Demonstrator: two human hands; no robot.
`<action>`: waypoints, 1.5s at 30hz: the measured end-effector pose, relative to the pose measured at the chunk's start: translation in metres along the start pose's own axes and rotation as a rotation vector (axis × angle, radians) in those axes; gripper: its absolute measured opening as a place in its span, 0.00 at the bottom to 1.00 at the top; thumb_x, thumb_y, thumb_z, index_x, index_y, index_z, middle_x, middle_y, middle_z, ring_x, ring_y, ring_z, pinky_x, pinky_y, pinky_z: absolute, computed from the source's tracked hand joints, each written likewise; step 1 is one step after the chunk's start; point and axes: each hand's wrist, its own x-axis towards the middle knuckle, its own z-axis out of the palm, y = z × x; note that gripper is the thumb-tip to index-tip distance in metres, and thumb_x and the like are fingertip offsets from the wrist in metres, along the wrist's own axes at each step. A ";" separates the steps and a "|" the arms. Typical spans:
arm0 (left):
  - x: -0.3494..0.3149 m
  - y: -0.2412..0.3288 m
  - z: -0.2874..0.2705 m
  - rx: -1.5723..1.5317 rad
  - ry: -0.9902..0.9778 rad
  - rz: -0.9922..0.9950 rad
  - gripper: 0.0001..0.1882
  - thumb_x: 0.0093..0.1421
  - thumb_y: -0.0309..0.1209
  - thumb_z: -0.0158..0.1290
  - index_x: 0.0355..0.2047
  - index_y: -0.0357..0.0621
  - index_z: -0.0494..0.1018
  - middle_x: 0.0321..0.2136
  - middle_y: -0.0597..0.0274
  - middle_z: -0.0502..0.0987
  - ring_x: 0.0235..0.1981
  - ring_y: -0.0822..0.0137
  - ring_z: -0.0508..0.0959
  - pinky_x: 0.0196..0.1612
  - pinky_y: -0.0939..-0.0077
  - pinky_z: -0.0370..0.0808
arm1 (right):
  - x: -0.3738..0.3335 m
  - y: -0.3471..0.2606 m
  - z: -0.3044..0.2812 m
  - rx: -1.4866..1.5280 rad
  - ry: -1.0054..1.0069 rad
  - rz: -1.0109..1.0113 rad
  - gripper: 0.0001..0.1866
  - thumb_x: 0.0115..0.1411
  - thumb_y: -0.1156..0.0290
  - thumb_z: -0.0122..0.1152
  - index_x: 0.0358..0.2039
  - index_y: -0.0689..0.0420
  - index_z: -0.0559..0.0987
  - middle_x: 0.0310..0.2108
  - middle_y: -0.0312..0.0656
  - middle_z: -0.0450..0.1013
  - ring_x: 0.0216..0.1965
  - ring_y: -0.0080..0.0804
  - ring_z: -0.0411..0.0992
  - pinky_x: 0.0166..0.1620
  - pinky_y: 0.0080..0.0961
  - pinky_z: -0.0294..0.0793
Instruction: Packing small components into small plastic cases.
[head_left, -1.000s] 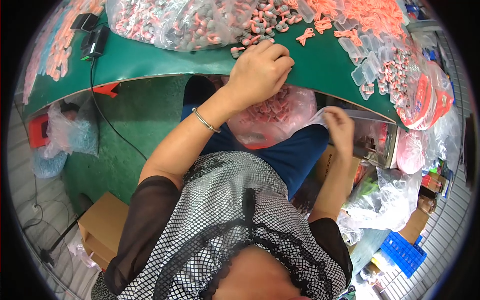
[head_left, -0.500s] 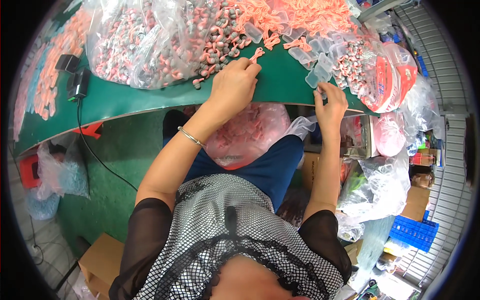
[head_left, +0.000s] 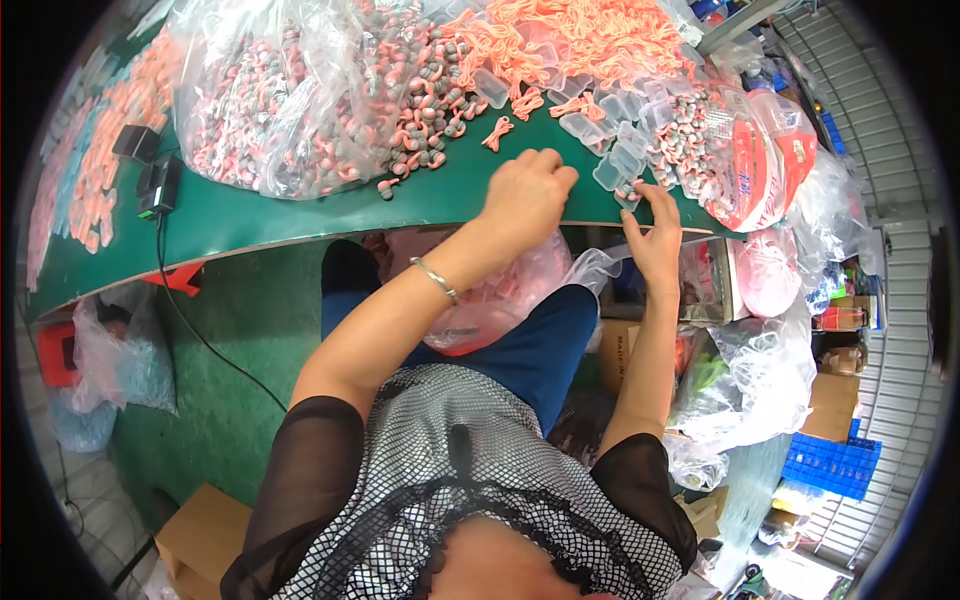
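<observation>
On the green table (head_left: pixel 320 215), near right, the right hand (head_left: pixel 654 230) pinched a small clear plastic case (head_left: pixel 624 200) that seemingly already held rounded grey-and-pink pieces (head_left: pixel 629 190). Nearby, the left hand (head_left: pixel 530 195) curled; whether it gripped anything I could not tell. Heaped coral cords (head_left: pixel 600 40) lay uncased beyond.

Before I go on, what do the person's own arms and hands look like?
Black see-through sleeves reach down to around the elbows. A plain silver-coloured bangle circles the left wrist; none shows on the right. Neither the left hand nor the right hand wears a glove.
</observation>
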 end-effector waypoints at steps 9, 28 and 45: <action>0.026 0.025 0.036 -0.054 -0.071 -0.029 0.30 0.42 0.42 0.67 0.45 0.44 0.74 0.47 0.57 0.72 0.48 0.54 0.71 0.45 0.59 0.70 | -0.011 -0.020 0.013 0.034 0.043 -0.019 0.19 0.48 0.83 0.61 0.43 0.61 0.76 0.42 0.50 0.73 0.44 0.47 0.74 0.49 0.36 0.74; -0.020 -0.034 -0.035 -0.001 -0.069 0.071 0.20 0.44 0.38 0.66 0.35 0.41 0.77 0.35 0.57 0.73 0.44 0.55 0.73 0.44 0.61 0.72 | 0.022 -0.077 0.037 0.084 -0.241 -0.199 0.10 0.50 0.77 0.64 0.36 0.57 0.80 0.34 0.41 0.74 0.38 0.42 0.71 0.42 0.36 0.71; -0.018 -0.038 -0.036 -0.216 0.026 0.042 0.06 0.52 0.26 0.60 0.31 0.42 0.78 0.33 0.58 0.76 0.39 0.54 0.74 0.42 0.62 0.73 | 0.045 -0.059 0.038 -0.224 -0.039 -0.291 0.06 0.52 0.76 0.61 0.32 0.54 0.79 0.31 0.38 0.73 0.37 0.39 0.73 0.42 0.36 0.66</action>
